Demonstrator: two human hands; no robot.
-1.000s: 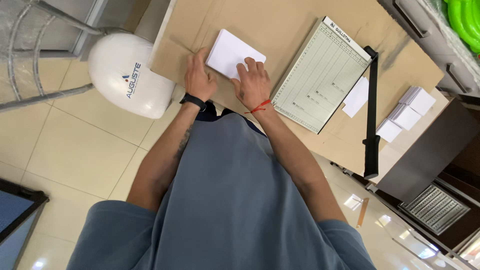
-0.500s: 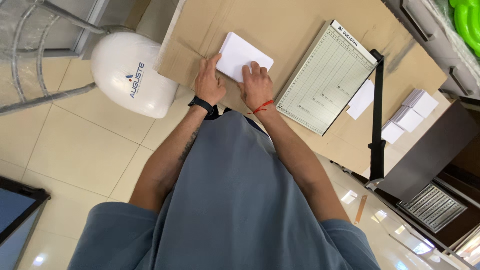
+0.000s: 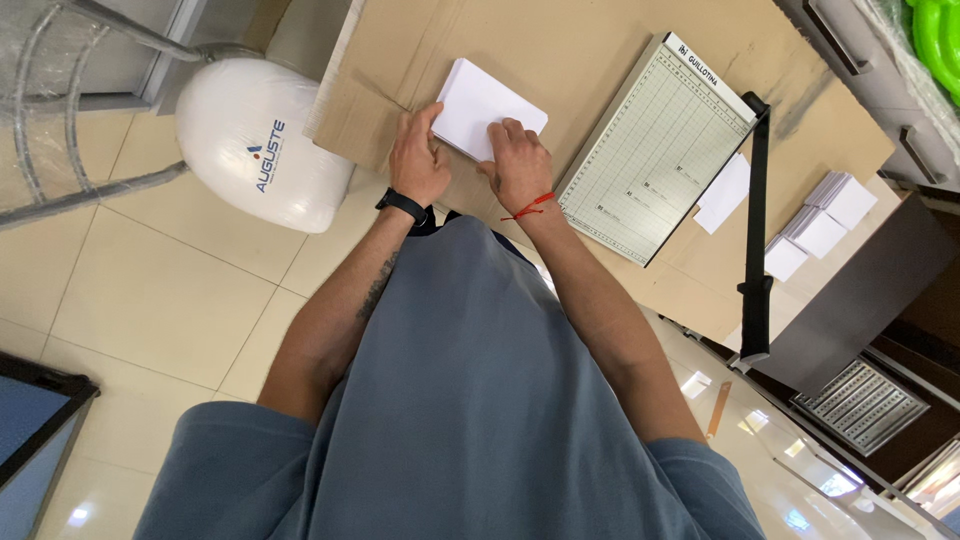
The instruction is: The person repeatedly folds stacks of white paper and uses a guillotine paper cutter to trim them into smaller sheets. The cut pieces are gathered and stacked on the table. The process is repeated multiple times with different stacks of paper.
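A stack of white paper sheets (image 3: 480, 104) lies on a sheet of brown cardboard (image 3: 560, 50) that covers the table. My left hand (image 3: 417, 160), with a black watch on its wrist, grips the stack's near left edge. My right hand (image 3: 519, 165), with a red string at the wrist, rests with its fingers on the stack's near right edge. Both hands hold the stack together. To the right of my right hand lies a green-gridded paper cutter (image 3: 655, 150) with its black blade arm (image 3: 757, 220) swung out to the side.
Small cut white cards (image 3: 820, 215) lie in piles right of the blade arm, and a loose white sheet (image 3: 725, 193) sits beside the cutter. A white rounded stool seat (image 3: 255, 140) stands left of the table on the tiled floor. Green plastic (image 3: 935, 40) shows at the top right.
The view has shifted slightly. My hands stay on the paper stack, with my left fingers now reaching up along its left edge.
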